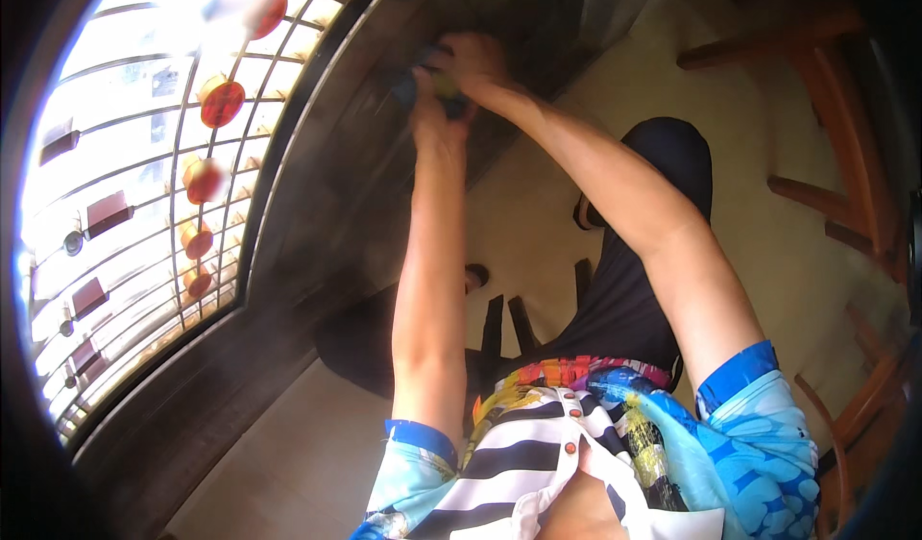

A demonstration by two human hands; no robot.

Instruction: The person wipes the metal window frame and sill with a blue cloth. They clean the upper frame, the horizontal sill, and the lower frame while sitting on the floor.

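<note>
My left hand (436,111) and my right hand (475,61) meet near the upper middle of the head view, in front of a dark surface. Between them is a small, blurred blue and yellow-green object (448,84), whose kind I cannot tell. The left hand has its fingers around the object's lower side, with the thumb up. Above and to the right, the right hand bends its fingers over it. Shadow and blur hide most fingertips, and the right hand's hold on the object is unclear.
A bright barred grille (176,144) with red-orange round pieces fills the left, edged by a dark frame (288,165). Dark-trousered legs (619,280) bend below my arms. Brown wooden furniture (853,144) stands on the pale floor (727,107) at right.
</note>
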